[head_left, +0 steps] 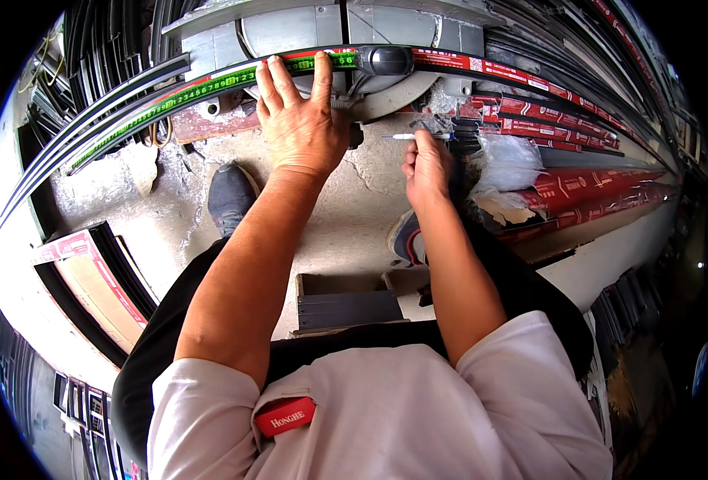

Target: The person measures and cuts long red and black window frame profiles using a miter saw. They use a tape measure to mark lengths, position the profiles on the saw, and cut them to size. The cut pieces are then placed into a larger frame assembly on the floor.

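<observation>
A long dark metal profile (482,64) with red printed film runs across the far side of the view. Along it stretches the green blade (186,97) of a tape measure, whose dark case (387,61) rests on the profile just right of centre. My left hand (302,128) is open, its spread fingertips pressing on the blade and profile to the left of the case. Between thumb and curled fingers, my right hand (430,170) grips a slim white pen (405,137), its thin tip pointing left. The pen is below the case, apart from the profile.
Behind the profile stands a grey machine (290,32). Red-wrapped profiles (586,192) and crumpled clear plastic (507,164) lie at the right. Dark profiles (106,48) are stacked at the far left. A framed panel (98,288) leans at the left, and a small grey stool-like box (350,308) sits near my legs.
</observation>
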### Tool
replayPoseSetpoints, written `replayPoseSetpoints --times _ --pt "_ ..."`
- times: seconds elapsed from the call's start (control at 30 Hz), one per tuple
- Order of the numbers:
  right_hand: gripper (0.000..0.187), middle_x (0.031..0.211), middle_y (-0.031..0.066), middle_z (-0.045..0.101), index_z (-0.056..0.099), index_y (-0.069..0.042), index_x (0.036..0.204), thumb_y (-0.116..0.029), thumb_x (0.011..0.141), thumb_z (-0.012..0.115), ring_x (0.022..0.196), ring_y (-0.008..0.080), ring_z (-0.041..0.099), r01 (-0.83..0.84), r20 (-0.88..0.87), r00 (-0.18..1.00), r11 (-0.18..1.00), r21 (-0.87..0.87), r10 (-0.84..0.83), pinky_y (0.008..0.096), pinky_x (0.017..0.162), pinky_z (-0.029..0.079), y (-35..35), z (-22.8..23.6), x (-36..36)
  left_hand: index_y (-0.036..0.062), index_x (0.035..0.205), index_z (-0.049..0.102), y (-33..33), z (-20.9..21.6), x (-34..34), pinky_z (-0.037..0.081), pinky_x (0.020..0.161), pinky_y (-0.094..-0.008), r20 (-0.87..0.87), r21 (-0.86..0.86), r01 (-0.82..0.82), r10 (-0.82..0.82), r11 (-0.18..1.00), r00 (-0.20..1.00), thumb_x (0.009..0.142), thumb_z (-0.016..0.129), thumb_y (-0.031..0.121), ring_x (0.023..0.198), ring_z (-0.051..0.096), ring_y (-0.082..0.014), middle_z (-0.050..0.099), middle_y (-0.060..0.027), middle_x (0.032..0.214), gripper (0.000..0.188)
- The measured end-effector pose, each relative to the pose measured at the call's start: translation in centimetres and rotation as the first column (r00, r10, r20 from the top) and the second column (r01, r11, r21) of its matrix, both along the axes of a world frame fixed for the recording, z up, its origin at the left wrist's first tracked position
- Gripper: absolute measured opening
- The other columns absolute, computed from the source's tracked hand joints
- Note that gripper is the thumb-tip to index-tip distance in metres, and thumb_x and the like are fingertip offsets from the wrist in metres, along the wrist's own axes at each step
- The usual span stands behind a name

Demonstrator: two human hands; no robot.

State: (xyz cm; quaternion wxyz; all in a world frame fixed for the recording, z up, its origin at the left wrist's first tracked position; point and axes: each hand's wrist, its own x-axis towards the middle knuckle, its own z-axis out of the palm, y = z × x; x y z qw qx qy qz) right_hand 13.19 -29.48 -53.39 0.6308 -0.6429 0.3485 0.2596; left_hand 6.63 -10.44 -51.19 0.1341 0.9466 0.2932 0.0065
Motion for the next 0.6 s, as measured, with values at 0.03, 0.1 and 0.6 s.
replayPoseSetpoints --times 0.03,0.1,0.6 --pt "0.021 0.073 -0.0002 0.058 0.057 -0.011 0.084 -0.018 0.095 0.073 0.056 0.0079 0.05 0.016 0.079 0.997 0.999 0.044 -0.019 0.0241 0.046 0.035 0.3 0.8 -0.1 0.0301 0.165 0.031 0.0 0.0 0.0 0.03 0.12 -0.0646 0.001 0.001 0.001 -0.001 1.0 1.0 0.085 0.069 0.034 0.153 0.017 -0.0585 0.021 -0.0392 0.163 0.089" --pt "0.019 0.074 0.0002 0.058 0.057 -0.011 0.086 -0.017 0.096 0.072 0.057 0.0081 0.05 -0.029 0.18 0.984 0.989 0.145 0.003 0.0244 0.046 0.036 1.2 2.5 0.2 0.0302 0.165 0.031 0.0 0.1 0.1 0.03 0.119 -0.0647 0.008 -0.003 0.007 -0.007 1.0 1.0 0.085 0.07 0.036 0.153 0.017 -0.0585 0.021 -0.0391 0.163 0.09" --pt "0.019 0.089 0.0002 0.065 0.056 -0.001 0.109 0.005 0.095 0.067 0.078 0.0039 0.06 -0.495 0.551 0.737 0.868 0.046 0.391 0.0215 0.07 0.05 7.1 3.6 -0.1 0.0284 0.166 0.031 0.0 0.7 0.1 0.031 0.117 -0.0654 0.015 -0.034 0.007 -0.006 0.999 1.0 0.082 0.074 0.044 0.153 0.016 -0.0594 0.017 -0.0385 0.164 0.096"
